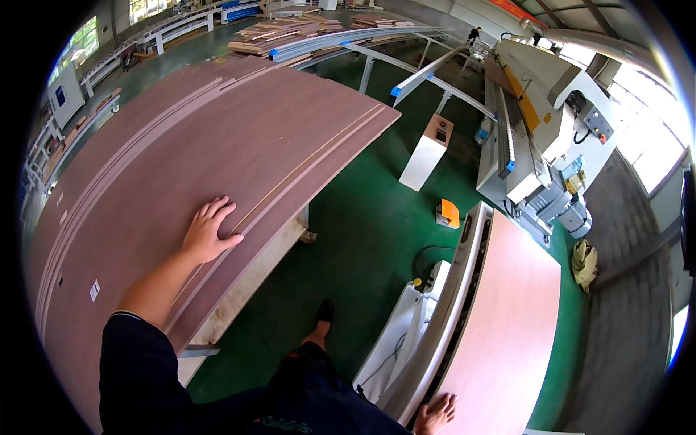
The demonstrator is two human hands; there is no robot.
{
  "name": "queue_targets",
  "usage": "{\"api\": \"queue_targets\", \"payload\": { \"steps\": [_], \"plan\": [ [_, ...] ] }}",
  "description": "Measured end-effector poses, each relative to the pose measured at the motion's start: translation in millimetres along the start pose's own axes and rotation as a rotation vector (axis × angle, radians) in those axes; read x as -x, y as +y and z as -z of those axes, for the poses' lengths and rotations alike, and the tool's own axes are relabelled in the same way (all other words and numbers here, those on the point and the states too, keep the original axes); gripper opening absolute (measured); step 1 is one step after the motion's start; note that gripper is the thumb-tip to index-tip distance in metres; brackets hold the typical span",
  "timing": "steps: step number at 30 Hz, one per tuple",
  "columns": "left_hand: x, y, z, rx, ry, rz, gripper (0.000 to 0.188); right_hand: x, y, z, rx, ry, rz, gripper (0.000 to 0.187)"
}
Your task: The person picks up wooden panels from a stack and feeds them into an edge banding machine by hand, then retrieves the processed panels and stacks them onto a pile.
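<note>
Your left hand (206, 232) rests, fingers apart, near the brown panel's (239, 145) right edge. Your right hand (433, 417), grip unclear, touches the pale panel (507, 312) toward the tabletop's (464, 272) near end; uneven pressure could skew that panel.

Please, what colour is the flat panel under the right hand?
The flat panel is pale pink (head view).

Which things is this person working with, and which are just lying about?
Seemingly in use:
brown panel, left hand on it
pinkish panel, right hand on it

Seemingly lying about:
crumpled khaki bag
stacked boards in the background
</note>
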State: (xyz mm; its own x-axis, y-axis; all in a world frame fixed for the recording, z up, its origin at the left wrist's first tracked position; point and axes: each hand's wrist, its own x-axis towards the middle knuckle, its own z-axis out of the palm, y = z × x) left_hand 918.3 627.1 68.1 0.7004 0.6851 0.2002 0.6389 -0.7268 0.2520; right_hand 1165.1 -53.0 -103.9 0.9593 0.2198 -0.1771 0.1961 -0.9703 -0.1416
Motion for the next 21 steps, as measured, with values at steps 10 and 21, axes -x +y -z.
{"api": "queue_targets", "payload": {
  "steps": [10,21],
  "plan": [
    [-1.4,1.0,2.3,-0.019,-0.047,0.015,0.077,4.3,-19.5,25.2,0.027,-0.060,-0.013,0.085],
    [-1.9,1.6,1.3,-0.022,-0.038,0.005,0.076,2.0,-13.0,16.9,0.013,-0.061,-0.048,0.087]
  ]
}}
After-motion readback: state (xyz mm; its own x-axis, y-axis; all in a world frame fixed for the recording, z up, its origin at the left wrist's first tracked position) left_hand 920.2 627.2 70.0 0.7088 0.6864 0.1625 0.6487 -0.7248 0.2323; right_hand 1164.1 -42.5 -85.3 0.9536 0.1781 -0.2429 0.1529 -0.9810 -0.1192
